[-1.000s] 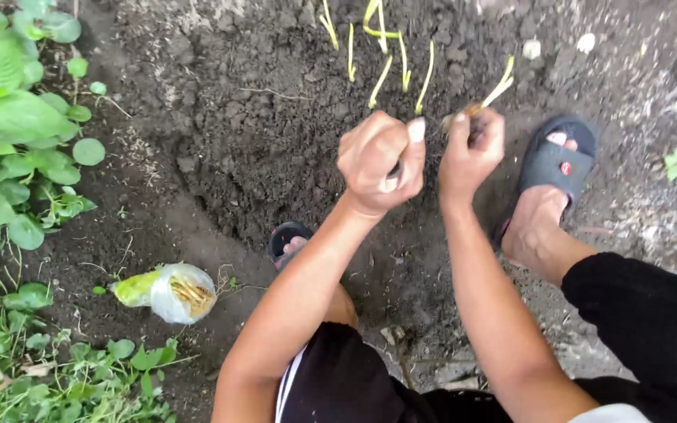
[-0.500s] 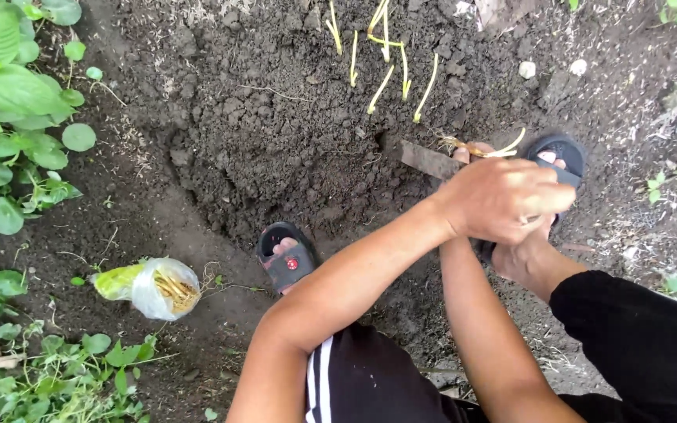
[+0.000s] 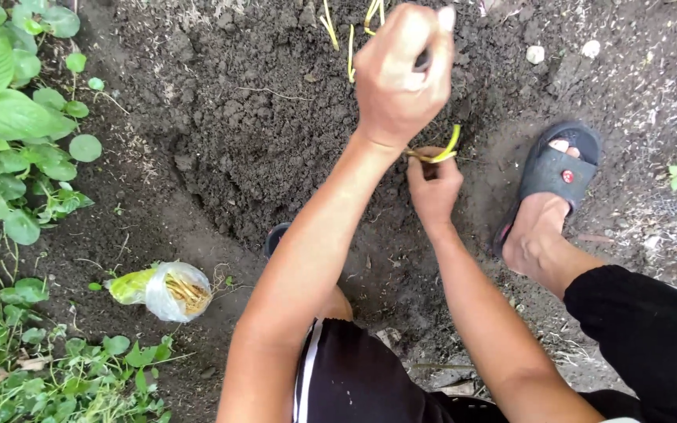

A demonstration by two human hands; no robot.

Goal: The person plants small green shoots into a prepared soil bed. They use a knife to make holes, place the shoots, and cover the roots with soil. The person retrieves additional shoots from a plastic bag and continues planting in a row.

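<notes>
Left hand (image 3: 403,74) at upper centre, fisted around a dark tool handle (image 3: 423,59). Right hand (image 3: 432,184) just below it, pinching a thin yellow-green seedling (image 3: 442,152) against the dark loose soil (image 3: 260,133). White plastic bag of seedlings (image 3: 168,290) lies lower left.

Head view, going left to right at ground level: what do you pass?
Leafy green plants → plastic bag of seedlings → left hand gripping a tool handle → right hand holding a yellow-green seedling → black sandal.
</notes>
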